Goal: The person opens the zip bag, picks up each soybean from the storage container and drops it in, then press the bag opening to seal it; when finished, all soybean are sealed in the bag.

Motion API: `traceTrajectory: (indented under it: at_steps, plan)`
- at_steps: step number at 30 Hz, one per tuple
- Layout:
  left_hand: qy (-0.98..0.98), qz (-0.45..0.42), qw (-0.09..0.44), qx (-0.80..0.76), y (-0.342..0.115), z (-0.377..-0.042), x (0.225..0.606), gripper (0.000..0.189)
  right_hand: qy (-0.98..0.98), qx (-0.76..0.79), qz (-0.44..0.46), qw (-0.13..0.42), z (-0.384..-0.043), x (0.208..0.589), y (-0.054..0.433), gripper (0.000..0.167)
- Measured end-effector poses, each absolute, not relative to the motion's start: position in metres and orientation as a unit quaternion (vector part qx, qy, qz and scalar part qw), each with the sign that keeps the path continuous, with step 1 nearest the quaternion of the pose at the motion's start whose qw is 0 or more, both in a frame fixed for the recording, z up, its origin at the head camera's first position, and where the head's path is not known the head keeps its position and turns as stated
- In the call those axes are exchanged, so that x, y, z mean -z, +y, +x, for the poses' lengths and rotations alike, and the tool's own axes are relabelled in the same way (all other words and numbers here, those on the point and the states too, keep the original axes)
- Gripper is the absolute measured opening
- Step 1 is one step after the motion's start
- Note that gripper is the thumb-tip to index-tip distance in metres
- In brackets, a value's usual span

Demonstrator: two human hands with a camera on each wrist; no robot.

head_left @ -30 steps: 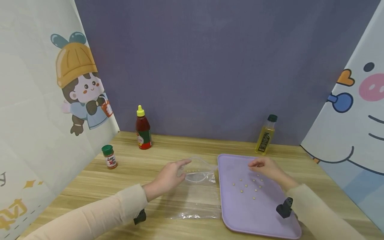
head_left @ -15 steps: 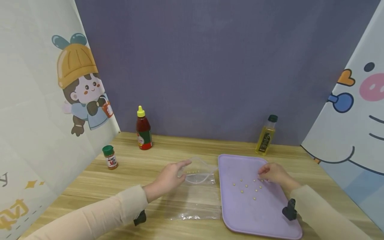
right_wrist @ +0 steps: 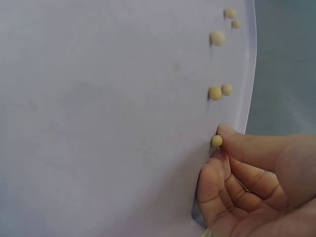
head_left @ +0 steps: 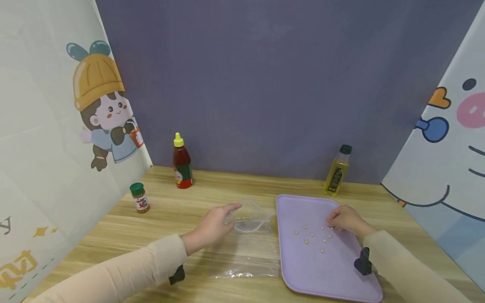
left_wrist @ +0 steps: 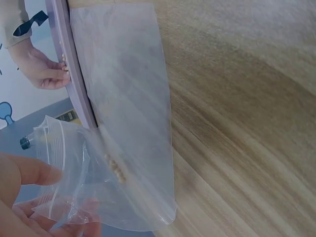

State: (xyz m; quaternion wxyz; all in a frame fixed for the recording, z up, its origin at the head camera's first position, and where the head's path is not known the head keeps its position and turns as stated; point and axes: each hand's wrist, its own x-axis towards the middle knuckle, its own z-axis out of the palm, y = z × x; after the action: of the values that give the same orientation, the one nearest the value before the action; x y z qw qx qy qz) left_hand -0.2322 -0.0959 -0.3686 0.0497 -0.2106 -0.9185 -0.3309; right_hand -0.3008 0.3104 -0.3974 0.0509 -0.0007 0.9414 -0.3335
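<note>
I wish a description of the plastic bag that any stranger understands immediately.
On the wooden table, find the purple tray. Left of it is the plastic bag, the left hand at its mouth. Unlike the opaque tray, it is transparent, with small yellow balls inside.

Through the head camera, I look forward and down across the tabletop (head_left: 163, 210) from farthest back. My left-wrist view, turned on its side, faces the resealable bag (left_wrist: 118, 113) up close; my right-wrist view looks closely onto the lilac tray (right_wrist: 108, 98), which all three share.
</note>
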Motion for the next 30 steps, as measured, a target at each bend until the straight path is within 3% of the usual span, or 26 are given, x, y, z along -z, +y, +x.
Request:
traceTrajectory:
  at_steps: [20,30]
  plan:
    - [-0.917,-0.222,0.049,0.328,-0.094,-0.233,0.371,0.056,0.888,0.453,-0.078,0.014,-0.294,0.362,0.29,0.039]
    - [-0.918,-0.222,0.047,0.325,-0.092,-0.233,0.37,0.057,0.851,0.51,-0.126,0.0,-0.286,0.352,0.255,0.033]
